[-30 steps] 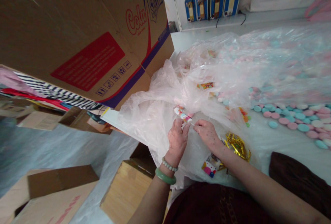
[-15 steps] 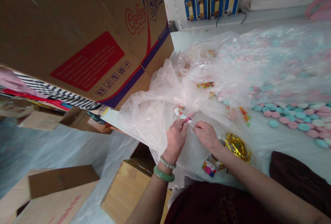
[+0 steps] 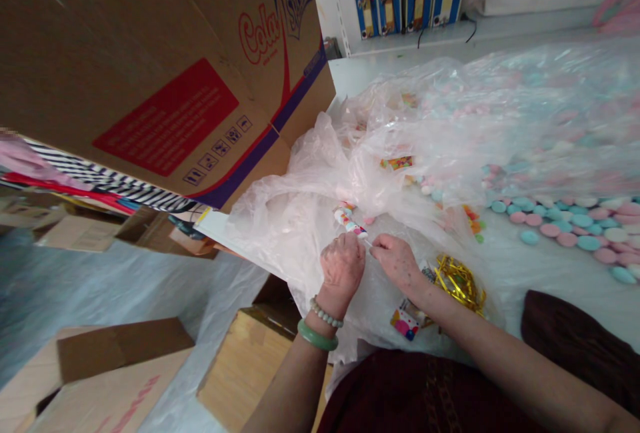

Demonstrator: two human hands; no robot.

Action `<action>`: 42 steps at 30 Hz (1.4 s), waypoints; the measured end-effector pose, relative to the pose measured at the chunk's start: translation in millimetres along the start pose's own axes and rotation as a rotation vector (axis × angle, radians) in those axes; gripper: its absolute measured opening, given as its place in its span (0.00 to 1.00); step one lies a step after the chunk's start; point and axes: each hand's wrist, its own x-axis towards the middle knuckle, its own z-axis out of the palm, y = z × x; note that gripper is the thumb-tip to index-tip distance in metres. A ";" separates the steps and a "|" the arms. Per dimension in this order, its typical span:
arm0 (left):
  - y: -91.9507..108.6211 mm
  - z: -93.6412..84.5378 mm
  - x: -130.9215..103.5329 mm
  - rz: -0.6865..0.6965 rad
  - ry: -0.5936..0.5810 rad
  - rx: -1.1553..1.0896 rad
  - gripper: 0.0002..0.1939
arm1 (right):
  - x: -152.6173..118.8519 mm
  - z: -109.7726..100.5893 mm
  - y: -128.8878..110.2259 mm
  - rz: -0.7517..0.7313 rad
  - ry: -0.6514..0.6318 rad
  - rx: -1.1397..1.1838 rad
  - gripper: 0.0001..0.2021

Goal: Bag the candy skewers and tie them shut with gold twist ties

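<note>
Over a sheet of clear plastic (image 3: 280,219), my left hand (image 3: 343,263) is closed at the lower end of a small colourful wrapped packet (image 3: 349,219). My right hand (image 3: 396,261) is just to its right, thumb and fingers pinched on a thin white stick or twisted end (image 3: 369,242) that runs between the hands. A shiny gold tinsel bundle (image 3: 459,285) lies beside my right forearm. Below it, a colourful printed card (image 3: 405,323) rests on the plastic.
A large cardboard box (image 3: 165,39) stands at the left. Pink, blue and white candies (image 3: 570,226) lie at the right, partly under plastic. Open boxes (image 3: 115,359) sit on the floor at lower left. Blue binders (image 3: 415,3) stand on a shelf behind.
My left hand has rolled over, its back now turned more to the camera, and the packet has shifted slightly left. My right hand has moved slightly left.
</note>
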 end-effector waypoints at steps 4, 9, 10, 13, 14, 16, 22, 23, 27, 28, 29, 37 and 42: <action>-0.2 5.2 0.9 -0.010 0.035 -0.016 0.10 | -1.1 0.1 1.7 -0.008 -0.002 0.000 0.07; -0.5 11.7 3.2 -0.038 0.051 -0.044 0.09 | -2.8 -0.3 1.3 -0.020 -0.011 -0.037 0.08; -0.5 11.8 4.0 -0.060 0.051 -0.062 0.08 | -3.4 -0.7 0.7 -0.021 -0.013 -0.059 0.08; -0.9 10.8 6.3 -0.117 0.057 -0.169 0.06 | -4.6 -2.3 -0.7 -0.035 -0.023 -0.165 0.09; -1.1 10.4 6.5 -0.122 0.055 -0.217 0.06 | -4.5 -2.9 -0.9 -0.044 -0.025 -0.209 0.09; -1.4 10.1 5.8 -0.120 0.048 -0.313 0.07 | -3.6 -4.2 -0.8 -0.065 -0.032 -0.282 0.10; -0.7 16.0 -3.3 -0.108 0.077 -0.506 0.08 | 3.5 -3.8 -4.4 -0.083 -0.061 -0.278 0.10; -1.0 17.8 -4.7 -0.113 0.081 -0.524 0.09 | 5.0 -2.8 -5.8 -0.083 -0.066 -0.259 0.10; -3.6 25.6 -8.7 -0.114 0.117 -0.550 0.09 | 12.4 2.6 -10.7 -0.074 -0.079 -0.098 0.10; -4.6 27.4 -9.5 -0.102 0.135 -0.542 0.08 | 14.6 4.2 -11.6 -0.070 -0.084 -0.057 0.09; -5.9 29.0 -10.3 -0.087 0.154 -0.530 0.08 | 16.6 6.0 -12.3 -0.066 -0.088 -0.025 0.09; -13.1 33.1 -10.4 -0.211 0.191 -0.723 0.05 | 16.0 16.6 -10.6 -0.036 -0.117 0.111 0.08; -0.6 27.1 -7.1 -0.363 0.209 -1.089 0.07 | 7.3 11.9 -9.4 -0.054 -0.004 0.133 0.08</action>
